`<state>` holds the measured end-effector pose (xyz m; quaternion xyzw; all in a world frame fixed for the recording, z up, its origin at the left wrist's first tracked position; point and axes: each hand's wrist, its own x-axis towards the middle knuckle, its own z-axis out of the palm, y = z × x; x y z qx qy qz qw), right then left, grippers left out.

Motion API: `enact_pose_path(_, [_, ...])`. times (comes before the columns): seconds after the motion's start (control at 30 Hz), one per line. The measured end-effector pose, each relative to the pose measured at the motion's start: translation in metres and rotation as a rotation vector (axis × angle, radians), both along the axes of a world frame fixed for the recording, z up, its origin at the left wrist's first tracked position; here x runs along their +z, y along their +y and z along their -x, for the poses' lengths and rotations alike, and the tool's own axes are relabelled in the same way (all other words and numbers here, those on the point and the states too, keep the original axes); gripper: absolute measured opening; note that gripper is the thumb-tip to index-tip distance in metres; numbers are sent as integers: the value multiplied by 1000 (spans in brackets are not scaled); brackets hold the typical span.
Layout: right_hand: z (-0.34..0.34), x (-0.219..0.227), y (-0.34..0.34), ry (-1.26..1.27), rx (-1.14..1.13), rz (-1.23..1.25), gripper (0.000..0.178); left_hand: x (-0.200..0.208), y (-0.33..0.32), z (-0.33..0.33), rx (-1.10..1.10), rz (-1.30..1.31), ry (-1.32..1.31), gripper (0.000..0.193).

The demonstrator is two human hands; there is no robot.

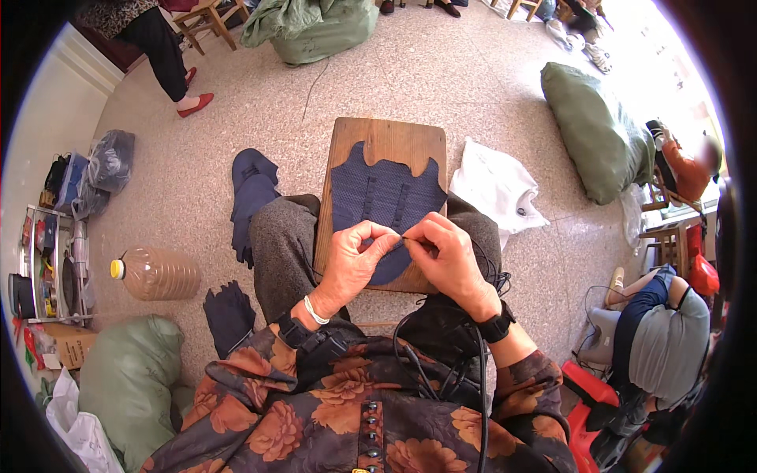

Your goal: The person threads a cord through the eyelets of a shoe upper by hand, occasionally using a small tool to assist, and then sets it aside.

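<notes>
My left hand (359, 256) and my right hand (441, 256) meet fingertip to fingertip above my lap. Each one is closed in a pinch. A tiny dark bit shows between the fingertips, too small to name. Below and just beyond them lies a dark blue patterned fabric piece (386, 189) with a notched, curved outline and two narrow strips down its middle. It rests flat on a wooden board or stool top (386, 135) between my knees. My hands cover part of its near end.
Dark blue pieces (254, 197) lie left of my knee, another dark piece (229, 315) nearer. White cloth (493, 185) is at the right. A yellow-capped jug (162, 273) and green sacks (130, 386) stand left; another green sack (595, 130) sits far right. Black cables (481, 394) hang by me. Other people sit and stand around.
</notes>
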<state>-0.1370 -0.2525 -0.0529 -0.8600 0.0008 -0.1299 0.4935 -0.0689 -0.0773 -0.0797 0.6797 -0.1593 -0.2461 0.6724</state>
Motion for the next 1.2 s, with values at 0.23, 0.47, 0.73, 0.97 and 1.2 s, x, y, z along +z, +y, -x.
enact_pose_path(0.23, [0,4,-1,-72,48,144,4,1,1,-1,-26,-9,0,18])
enact_pose_path(0.47, [2,8,-2,-22,81,104,5,4,2,0,-43,4,-117,9])
enact_pose_path(0.73, [3,10,-5,146,80,-118,7,8,2,-2,-71,-54,-345,4])
enact_pose_path(0.97, [5,4,-11,241,92,-199,10,18,1,-4,-102,-73,-578,9])
enact_pose_path(1.2, [5,1,-9,223,93,-188,10,10,2,-6,-104,-67,-599,7])
